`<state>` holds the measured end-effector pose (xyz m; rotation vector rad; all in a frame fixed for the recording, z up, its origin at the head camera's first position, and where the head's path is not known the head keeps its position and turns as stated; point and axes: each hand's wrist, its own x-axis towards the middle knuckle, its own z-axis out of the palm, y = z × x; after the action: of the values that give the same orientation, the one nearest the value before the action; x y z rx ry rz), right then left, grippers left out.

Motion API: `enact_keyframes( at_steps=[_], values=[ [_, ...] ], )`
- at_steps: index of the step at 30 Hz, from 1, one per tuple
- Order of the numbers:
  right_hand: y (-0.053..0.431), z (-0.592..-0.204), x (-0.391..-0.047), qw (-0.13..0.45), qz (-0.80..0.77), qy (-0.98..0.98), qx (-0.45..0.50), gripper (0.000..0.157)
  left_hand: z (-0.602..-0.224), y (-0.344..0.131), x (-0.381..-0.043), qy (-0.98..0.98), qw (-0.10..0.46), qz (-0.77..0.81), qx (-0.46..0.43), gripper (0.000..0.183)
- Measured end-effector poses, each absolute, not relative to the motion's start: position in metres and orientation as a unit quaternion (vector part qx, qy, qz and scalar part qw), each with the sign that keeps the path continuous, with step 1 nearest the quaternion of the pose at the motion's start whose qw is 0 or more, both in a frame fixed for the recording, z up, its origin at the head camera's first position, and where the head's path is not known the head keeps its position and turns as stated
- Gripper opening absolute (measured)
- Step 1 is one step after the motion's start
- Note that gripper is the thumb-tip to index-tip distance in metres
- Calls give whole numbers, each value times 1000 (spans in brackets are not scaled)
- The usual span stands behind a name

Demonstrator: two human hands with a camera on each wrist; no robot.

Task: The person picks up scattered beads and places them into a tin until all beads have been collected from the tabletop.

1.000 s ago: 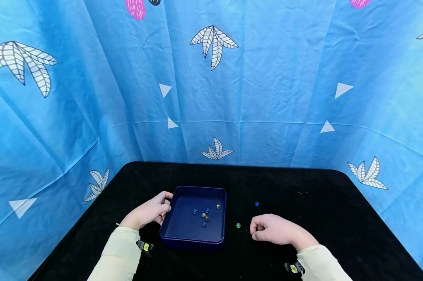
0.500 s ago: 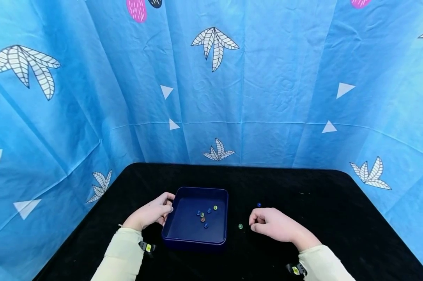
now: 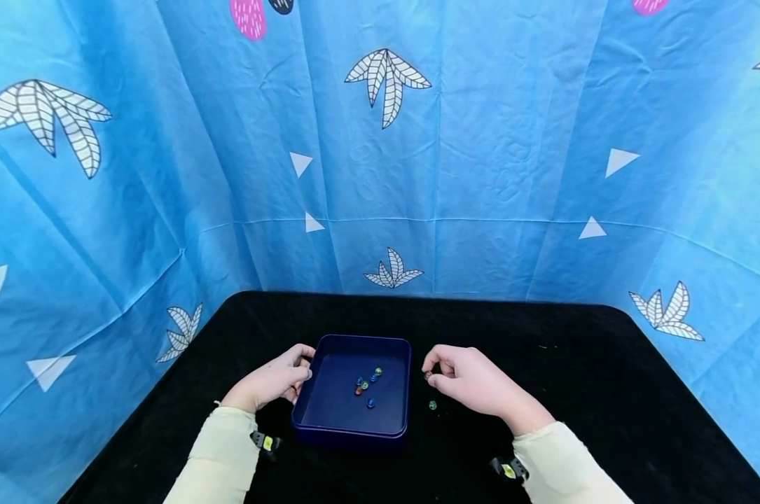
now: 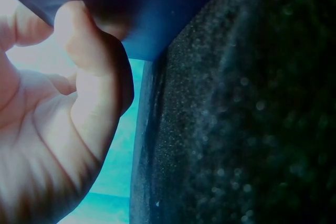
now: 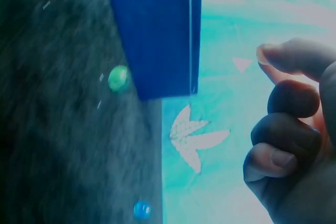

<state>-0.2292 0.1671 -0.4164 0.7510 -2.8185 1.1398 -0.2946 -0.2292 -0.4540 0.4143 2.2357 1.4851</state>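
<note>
My left hand grips the left wall of a dark blue square tray; its thumb lies against the outer wall in the left wrist view. Inside the tray lie several glass marbles: blue, yellow-green and one orange-brown marble. Just right of the tray my right hand is raised, thumb and forefinger pinching a small dark reddish marble, mostly hidden by the fingers. A green marble rests on the cloth below this hand. In the right wrist view a blue marble also lies on the cloth.
Black cloth covers the table. A blue patterned curtain hangs behind it and at both sides. Dark straps with yellow-green tags sit at both wrists.
My right hand has moved up and left toward the tray's right edge, now covering the blue marble in the head view. Some marbles have rolled inside the tray. The left hand keeps its grip.
</note>
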Motion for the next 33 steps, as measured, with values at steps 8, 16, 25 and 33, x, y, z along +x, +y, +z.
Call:
enact_keyframes(
  at_steps=[8,16,25,33],
  values=[
    [138,-410,-234,9,368,-898,242,7,-454,-228,-294,805,210,534,150,52],
    [115,-405,-239,18,327,-904,274,11,-454,-230,-294,809,207,531,147,51],
    [87,-401,-245,49,307,-909,277,12,-454,-230,-292,808,204,532,148,52],
    [68,-407,-259,82,295,-914,264,15,-455,-228,-294,806,205,535,146,50]
  ],
)
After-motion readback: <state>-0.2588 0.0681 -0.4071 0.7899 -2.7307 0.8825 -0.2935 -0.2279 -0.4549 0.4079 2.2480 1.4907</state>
